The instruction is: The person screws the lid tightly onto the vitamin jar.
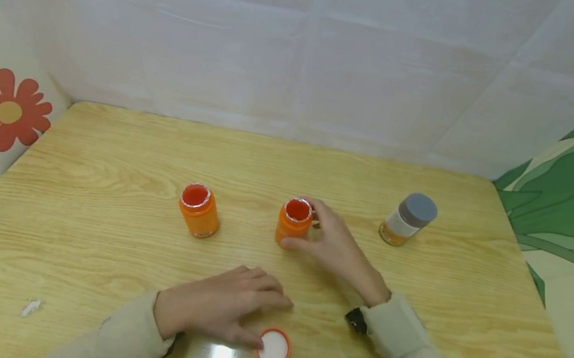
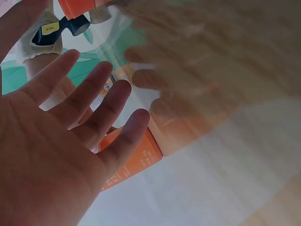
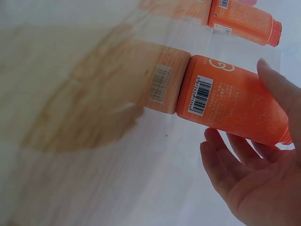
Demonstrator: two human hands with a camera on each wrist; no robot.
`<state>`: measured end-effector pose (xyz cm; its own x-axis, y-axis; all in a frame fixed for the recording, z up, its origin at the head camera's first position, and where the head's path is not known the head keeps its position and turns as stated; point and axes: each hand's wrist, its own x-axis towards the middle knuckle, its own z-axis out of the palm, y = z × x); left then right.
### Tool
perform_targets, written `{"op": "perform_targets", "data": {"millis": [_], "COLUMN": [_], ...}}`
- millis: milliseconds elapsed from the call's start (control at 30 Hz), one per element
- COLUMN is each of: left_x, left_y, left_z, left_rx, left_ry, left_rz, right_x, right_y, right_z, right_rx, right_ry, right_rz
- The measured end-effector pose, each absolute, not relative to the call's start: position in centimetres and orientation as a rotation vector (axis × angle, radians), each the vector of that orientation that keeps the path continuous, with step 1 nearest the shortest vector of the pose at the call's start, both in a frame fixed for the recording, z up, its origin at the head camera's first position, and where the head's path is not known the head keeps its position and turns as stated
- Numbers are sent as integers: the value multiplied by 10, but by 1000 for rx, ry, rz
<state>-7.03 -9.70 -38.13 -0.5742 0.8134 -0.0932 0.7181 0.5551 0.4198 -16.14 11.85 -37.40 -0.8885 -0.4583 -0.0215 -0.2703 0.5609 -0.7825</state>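
Orange bottle [image 1: 291, 226] between right-hand fingers [image 3: 218, 165]

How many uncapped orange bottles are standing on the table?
2: the left orange bottle, standing by itself, and the middle orange bottle, with the right hand around it. None seem hidden.

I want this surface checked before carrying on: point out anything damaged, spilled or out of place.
One thing stands out: a ragged whitish patch on the near left of the table, breaking the wood pattern. Whether it is wear or residue, I cannot tell. Both orange bottles stand upright and uncapped, and no spill shows.
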Motion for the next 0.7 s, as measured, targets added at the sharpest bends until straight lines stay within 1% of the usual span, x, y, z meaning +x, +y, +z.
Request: {"op": "perform_targets", "data": {"millis": [700], "left_x": [-68], "left_y": [-95], "left_z": [-381], "left_rx": [1296], "left_ry": [2486], "left_rz": [405], "right_x": [-162], "right_y": [119], "right_z": [-375], "right_rx": [-615], "right_ry": [2564], "right_rz": [-1243]}}
